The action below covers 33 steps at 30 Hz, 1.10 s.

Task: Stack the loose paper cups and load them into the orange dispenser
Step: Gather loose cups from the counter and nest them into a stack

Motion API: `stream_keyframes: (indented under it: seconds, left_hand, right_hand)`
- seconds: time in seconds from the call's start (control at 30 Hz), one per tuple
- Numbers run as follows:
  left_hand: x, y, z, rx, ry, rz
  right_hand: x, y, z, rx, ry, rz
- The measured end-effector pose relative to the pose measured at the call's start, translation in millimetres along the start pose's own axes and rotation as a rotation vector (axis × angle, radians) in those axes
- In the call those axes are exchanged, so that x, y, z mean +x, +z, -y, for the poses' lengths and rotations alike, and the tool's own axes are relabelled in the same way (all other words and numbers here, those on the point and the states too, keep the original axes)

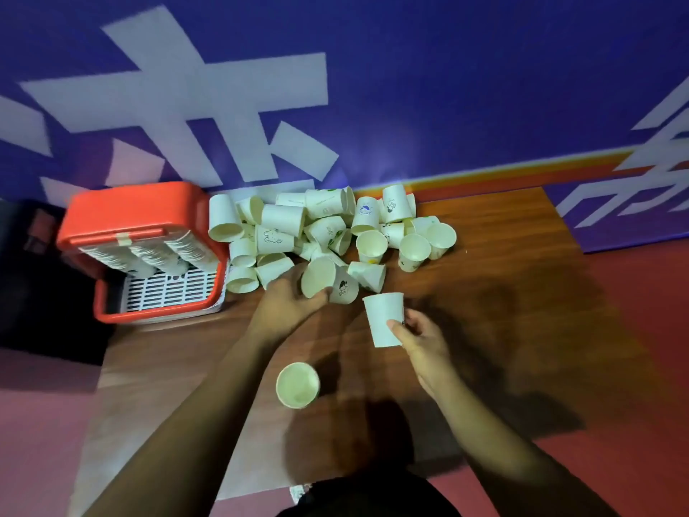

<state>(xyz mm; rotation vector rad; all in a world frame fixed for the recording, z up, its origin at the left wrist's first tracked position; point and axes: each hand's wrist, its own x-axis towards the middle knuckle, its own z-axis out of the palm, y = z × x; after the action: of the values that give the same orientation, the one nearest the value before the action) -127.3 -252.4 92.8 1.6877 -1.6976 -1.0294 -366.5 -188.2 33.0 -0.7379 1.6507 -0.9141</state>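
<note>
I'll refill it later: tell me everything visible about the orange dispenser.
The orange dispenser is a rounded plastic box on the table, far left, by the blue wall. Three rows of nested cups lie inside above a white slotted grille. Loose cups crowd its right side.

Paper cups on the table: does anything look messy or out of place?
Yes. The loose cups lie in a jumbled heap beside the orange dispenser, many tipped on their sides. One cup stands upright, apart from the heap.
</note>
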Motion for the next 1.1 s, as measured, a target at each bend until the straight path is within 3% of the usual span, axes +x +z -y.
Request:
stream_keyframes:
  seconds: [0.3,0.6,0.8,0.87,0.97,1.03,1.1]
  left_hand:
    - [-86.0,-46.2,36.5,-0.108,0.082,0.090]
    - [-118.0,-7.8,94.7,0.246,0.004,0.253]
    - [-122.1,17.6,111.2,0.366,-0.027,0.260]
    - [-118.3,9.4,103.8,0.206,-0.040,0.243]
    - [-114.8,-10.0,78.4,-0.416,-0.201,0.149]
    - [-112.2,-19.2,68.0,-0.555,-0.204,0.203]
    - [-110.6,-23.1,64.4,-0.520,-0.122,0.300]
  right_hand:
    - [-53.5,53.6,-4.1,0.066,0.020,-0.015]
    - [-88.1,57.5,-24.1,0.003,0.009,-0.102]
    - [-101.6,62.6,-20.1,-0.141,-0.077,0.011]
    - [-100.7,63.7,-19.8,-0.164,-0.112,0.073]
    - [-98.4,67.4,-17.8,-0.209,-0.140,0.201]
    - [-96.3,71.2,-13.0,-0.224,-0.151,0.290]
    - [-92.4,75.2,-10.2,-0.214,-0.170,0.348]
